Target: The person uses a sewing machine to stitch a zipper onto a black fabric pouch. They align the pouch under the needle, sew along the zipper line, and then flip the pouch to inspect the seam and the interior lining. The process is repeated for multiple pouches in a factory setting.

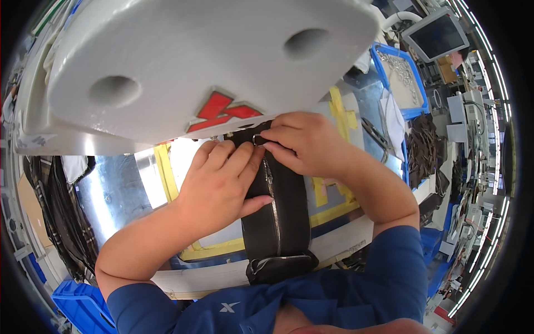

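Observation:
A black fabric piece with a silver zipper (pixel 292 222) runs from beneath the white sewing machine head (pixel 217 44) toward my body, ending in a zipped black part (pixel 281 270). My left hand (pixel 219 186) lies on the fabric's left, fingers extended and fingertips near the machine, thumb beside the zipper. My right hand (pixel 300 142) pinches a small dark metal ring or pull (pixel 257 139) at the zipper's upper end, just right of my left fingertips. Whatever lies under the machine head is hidden.
The metal worktable (pixel 108 197) carries yellow tape (pixel 161 167). Dark plaid fabric (pixel 55 211) lies left, above a blue crate (pixel 78 303). At right are a blue tray of metal parts (pixel 400 78), a monitor (pixel 436 33) and piled brown pieces (pixel 423 147).

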A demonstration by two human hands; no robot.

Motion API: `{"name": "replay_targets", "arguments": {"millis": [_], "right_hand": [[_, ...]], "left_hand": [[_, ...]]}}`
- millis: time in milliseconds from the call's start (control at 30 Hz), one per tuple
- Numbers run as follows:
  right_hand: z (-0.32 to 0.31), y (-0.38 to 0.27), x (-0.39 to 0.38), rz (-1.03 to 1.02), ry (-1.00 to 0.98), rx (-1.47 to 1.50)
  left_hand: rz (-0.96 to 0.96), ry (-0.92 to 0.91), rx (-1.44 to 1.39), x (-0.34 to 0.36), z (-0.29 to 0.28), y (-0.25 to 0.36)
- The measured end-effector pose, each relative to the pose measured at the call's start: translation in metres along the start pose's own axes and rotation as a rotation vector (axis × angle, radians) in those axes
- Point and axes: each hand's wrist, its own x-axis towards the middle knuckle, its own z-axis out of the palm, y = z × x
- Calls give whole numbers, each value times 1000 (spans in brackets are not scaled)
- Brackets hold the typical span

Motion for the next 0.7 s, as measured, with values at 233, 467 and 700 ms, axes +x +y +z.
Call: {"name": "replay_targets", "arguments": {"millis": [233, 467, 700], "right_hand": [[3, 0, 15, 116, -31, -52], [2, -1, 22, 197, -10, -15], [1, -7, -7, 9, 57, -160]], "left_hand": [[7, -6, 69, 1, 2, 5], [-39, -53, -11, 6, -6, -1], [-58, -84, -101, 8, -9, -3]]}}
